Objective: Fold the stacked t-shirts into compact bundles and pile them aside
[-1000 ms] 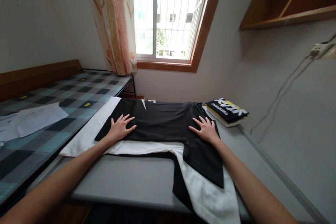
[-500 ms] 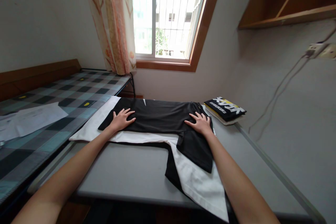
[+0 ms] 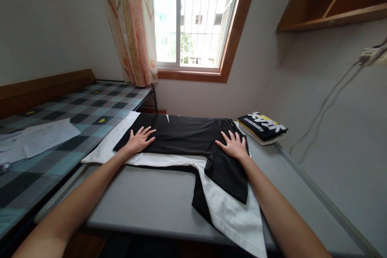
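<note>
Where each splayed hand [image 3: 140, 140] [image 3: 232, 146] rests, black shirt [image 3: 184, 135]

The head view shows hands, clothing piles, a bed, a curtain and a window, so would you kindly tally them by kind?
Hands: 2 (left hand, right hand)
Clothing piles: 2 (spread pile, folded pile)
Bed: 1
Curtain: 1
Window: 1
Total: 7

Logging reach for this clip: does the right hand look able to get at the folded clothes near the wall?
Probably yes: the right hand rests on the black shirt, close to the folded clothes, which lie uncovered with nothing upright between.
</note>
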`<action>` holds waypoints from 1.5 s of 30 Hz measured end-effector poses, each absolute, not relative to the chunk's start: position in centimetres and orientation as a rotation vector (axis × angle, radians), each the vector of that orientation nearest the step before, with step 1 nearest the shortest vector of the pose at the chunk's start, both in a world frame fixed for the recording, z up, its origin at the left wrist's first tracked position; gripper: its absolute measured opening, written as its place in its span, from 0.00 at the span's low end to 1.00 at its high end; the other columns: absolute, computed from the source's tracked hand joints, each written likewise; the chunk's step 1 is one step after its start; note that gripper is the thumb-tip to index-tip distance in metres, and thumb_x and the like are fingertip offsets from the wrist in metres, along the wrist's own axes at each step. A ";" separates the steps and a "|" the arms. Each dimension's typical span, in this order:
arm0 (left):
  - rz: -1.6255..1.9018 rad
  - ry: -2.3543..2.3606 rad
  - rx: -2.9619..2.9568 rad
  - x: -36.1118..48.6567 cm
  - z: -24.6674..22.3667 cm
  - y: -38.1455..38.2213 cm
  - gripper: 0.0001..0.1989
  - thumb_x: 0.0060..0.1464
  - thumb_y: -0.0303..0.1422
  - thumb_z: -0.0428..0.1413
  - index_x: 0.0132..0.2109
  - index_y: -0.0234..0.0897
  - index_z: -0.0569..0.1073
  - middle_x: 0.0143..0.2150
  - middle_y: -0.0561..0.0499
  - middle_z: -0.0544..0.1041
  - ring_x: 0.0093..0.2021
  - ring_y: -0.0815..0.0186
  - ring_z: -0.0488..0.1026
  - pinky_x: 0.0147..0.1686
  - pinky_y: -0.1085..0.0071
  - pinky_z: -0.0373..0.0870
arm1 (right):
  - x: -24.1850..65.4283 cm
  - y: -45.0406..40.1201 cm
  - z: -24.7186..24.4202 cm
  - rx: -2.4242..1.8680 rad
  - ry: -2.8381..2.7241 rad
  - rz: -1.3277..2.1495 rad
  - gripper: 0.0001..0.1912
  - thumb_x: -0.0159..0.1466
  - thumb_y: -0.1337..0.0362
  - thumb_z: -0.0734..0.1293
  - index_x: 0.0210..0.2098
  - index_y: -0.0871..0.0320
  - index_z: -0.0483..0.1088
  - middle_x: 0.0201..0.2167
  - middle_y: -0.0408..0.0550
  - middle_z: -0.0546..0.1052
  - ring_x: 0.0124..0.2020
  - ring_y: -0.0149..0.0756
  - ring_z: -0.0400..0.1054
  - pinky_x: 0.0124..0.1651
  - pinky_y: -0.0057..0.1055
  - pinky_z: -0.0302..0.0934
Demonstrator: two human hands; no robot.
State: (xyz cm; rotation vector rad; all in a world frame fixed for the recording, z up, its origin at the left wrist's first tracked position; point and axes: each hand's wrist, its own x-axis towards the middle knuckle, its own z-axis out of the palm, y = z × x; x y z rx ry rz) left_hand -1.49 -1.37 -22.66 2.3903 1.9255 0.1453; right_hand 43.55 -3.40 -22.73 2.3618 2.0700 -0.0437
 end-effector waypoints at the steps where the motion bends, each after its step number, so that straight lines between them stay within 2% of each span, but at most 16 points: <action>1: 0.146 1.924 2.392 -1.5 -22.7 -1.4 0.29 0.64 0.52 0.38 0.69 0.56 0.55 0.73 0.52 0.51 0.72 0.46 0.43 0.61 0.31 0.38 | 43.6 -3.5 -22.8 2.356 2.074 -0.042 0.43 0.63 0.32 0.47 0.71 0.43 0.46 0.73 0.47 0.46 0.71 0.54 0.35 0.68 0.58 0.31; 12: 0.145 1.891 2.392 -2.0 -22.6 -2.0 0.28 0.64 0.50 0.39 0.69 0.56 0.56 0.73 0.52 0.51 0.72 0.47 0.44 0.61 0.30 0.38 | 43.5 -4.5 -22.6 2.349 2.099 -0.040 0.42 0.63 0.33 0.48 0.70 0.44 0.48 0.72 0.49 0.48 0.71 0.53 0.39 0.67 0.57 0.36; 18: 0.232 1.899 2.389 -2.0 -22.8 -2.6 0.28 0.63 0.51 0.41 0.67 0.56 0.58 0.72 0.53 0.53 0.71 0.47 0.46 0.62 0.31 0.40 | 43.5 -4.9 -22.6 2.376 2.149 0.012 0.39 0.64 0.35 0.50 0.69 0.44 0.52 0.71 0.49 0.51 0.70 0.52 0.43 0.67 0.56 0.40; 23: 0.404 1.972 2.373 -2.6 -23.1 -2.6 0.27 0.65 0.49 0.41 0.67 0.48 0.62 0.70 0.48 0.59 0.70 0.51 0.51 0.64 0.40 0.45 | 43.9 -4.9 -22.8 2.418 2.257 0.056 0.33 0.67 0.41 0.54 0.66 0.48 0.61 0.69 0.52 0.56 0.69 0.51 0.47 0.66 0.56 0.43; 28: 0.545 2.170 2.332 -5.5 -23.7 -1.9 0.26 0.64 0.46 0.43 0.60 0.39 0.70 0.64 0.42 0.68 0.65 0.53 0.63 0.62 0.52 0.58 | 46.2 -4.4 -22.9 2.537 2.422 0.184 0.27 0.67 0.51 0.59 0.61 0.56 0.67 0.66 0.58 0.61 0.64 0.50 0.57 0.63 0.49 0.54; 31: 0.565 2.212 2.324 -6.7 -24.1 -1.5 0.26 0.62 0.45 0.46 0.59 0.37 0.72 0.61 0.41 0.71 0.62 0.55 0.66 0.61 0.58 0.61 | 47.7 -4.2 -23.3 2.630 2.409 0.224 0.26 0.67 0.52 0.59 0.58 0.58 0.70 0.64 0.58 0.64 0.62 0.52 0.60 0.61 0.47 0.57; 37: 0.530 2.217 2.346 -6.5 -24.0 -1.6 0.25 0.61 0.45 0.47 0.57 0.37 0.74 0.63 0.42 0.69 0.62 0.53 0.65 0.61 0.58 0.61 | 48.5 -4.4 -23.8 2.852 2.223 0.089 0.27 0.66 0.52 0.60 0.59 0.60 0.70 0.64 0.62 0.62 0.61 0.52 0.60 0.59 0.43 0.57; 45: 0.710 1.895 2.465 -5.8 -23.5 -2.0 0.29 0.61 0.51 0.43 0.56 0.38 0.74 0.64 0.44 0.67 0.66 0.55 0.60 0.65 0.56 0.56 | 48.9 -5.1 -23.1 2.963 1.945 0.018 0.26 0.64 0.52 0.60 0.58 0.54 0.70 0.55 0.56 0.71 0.55 0.54 0.64 0.56 0.47 0.58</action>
